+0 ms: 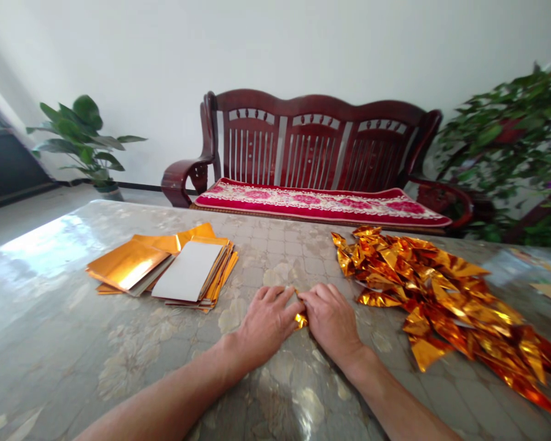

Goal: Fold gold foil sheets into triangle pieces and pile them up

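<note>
In the head view, my left hand point(269, 313) and my right hand point(329, 318) meet over the middle of the table. Between them a small piece of shiny gold foil paper point(301, 320) shows; most of it is hidden under my fingers. Both hands are closed on it and press it near the tabletop. To the left lie stacks of flat sheets, gold foil paper point(131, 263) and pale grey backs point(188, 269). A heap of folded gold foil pieces point(441, 288) spreads out on the right.
The table point(142, 361) has a glossy patterned cover. Clear plastic wrapping point(523, 266) lies at its far right. Behind stands a dark red wooden bench point(321, 150) with a red floral cushion point(321, 201). Potted plants point(85, 138) flank it.
</note>
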Tool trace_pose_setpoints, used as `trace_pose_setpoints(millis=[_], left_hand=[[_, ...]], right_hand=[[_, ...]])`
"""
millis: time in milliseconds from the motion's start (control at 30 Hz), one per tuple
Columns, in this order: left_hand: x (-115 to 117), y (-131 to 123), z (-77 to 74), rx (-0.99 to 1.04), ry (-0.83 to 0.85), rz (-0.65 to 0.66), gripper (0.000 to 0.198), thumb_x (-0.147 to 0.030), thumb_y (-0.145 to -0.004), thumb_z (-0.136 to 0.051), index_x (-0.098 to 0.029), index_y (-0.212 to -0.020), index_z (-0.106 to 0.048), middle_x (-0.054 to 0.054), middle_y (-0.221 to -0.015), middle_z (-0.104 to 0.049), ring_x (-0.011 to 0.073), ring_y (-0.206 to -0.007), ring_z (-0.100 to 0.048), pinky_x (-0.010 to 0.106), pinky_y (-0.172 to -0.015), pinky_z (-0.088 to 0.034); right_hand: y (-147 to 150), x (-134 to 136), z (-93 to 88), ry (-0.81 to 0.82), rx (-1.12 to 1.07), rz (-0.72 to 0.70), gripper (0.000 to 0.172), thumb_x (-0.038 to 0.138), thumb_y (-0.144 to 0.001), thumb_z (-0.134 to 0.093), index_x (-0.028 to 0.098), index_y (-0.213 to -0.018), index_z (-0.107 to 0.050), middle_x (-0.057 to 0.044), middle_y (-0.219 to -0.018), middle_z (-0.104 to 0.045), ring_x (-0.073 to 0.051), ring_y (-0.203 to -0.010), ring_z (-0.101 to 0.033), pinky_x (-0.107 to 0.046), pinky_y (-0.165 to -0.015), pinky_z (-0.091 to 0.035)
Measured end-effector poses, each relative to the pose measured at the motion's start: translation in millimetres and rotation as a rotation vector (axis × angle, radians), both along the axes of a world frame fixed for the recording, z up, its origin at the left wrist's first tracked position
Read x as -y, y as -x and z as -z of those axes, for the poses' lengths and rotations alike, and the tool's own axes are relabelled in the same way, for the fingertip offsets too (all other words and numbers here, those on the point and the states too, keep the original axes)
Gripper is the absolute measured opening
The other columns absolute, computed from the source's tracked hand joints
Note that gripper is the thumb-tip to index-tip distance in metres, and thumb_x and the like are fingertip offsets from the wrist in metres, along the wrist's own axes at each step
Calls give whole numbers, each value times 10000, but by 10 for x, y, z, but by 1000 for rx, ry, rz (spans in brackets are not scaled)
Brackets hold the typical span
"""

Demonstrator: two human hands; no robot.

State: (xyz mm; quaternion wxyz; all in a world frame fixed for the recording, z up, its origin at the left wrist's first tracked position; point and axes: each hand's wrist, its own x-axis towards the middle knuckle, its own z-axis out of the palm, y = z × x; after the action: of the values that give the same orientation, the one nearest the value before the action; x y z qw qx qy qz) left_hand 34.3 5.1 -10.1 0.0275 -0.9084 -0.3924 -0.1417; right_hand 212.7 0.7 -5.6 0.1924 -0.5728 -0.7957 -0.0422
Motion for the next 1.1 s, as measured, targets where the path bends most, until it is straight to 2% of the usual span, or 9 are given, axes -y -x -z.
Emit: trace_pose_setpoints(millis=[300,533,667,767,1100], left_hand=[[-21,14,-26,28,37,-1,272,-360,-966,-539,-303,-1232,-536,6,-1339,-558,236,-1209,-494,420,-1008,-415],[-79,36,-86,0,53,38,282,-392,-947,-561,-308,-1216,-541,-14,-1324,-573,245,-1148,-512,416,-948,-444],[-78,40,-68,-12,37,46,301,-384,-951,-556,-308,-1240,-526,-12,-1367,-549,249,-1152,-512,418,-954,-444],[-78,44,-54,-23,30,53,297,-383,-952,-555,-307,-1238,-530,-6,-1381,-538,249,-1153,-513,416,-950,-447],[-73,37,-84,-25,20,48,290,-386,-970,-521,-302,-1247,-530,4,-1347,-555,246,-1145,-521,410,-938,-460]], right_hand=[[-32,-30,69,-39,-68,22,186,166,-924,-580,253,-993,-729,-37,-896,-658,-212,-924,-539,-297,-805,-398],[-49,-58,62,-23,-76,81,160,182,-886,-647,245,-1018,-712,-19,-931,-703,-217,-927,-559,-309,-812,-394],[-71,-58,46,-2,-64,132,25,240,-877,-675,241,-870,-699,-9,-865,-702,-218,-867,-559,-315,-759,-377],[-74,-49,45,-7,-46,146,84,255,-882,-670,233,-801,-666,-13,-839,-691,-219,-846,-556,-317,-732,-360],[-29,18,82,-15,-82,107,82,150,-884,-626,228,-883,-650,-12,-875,-688,-214,-874,-580,-305,-754,-361]])
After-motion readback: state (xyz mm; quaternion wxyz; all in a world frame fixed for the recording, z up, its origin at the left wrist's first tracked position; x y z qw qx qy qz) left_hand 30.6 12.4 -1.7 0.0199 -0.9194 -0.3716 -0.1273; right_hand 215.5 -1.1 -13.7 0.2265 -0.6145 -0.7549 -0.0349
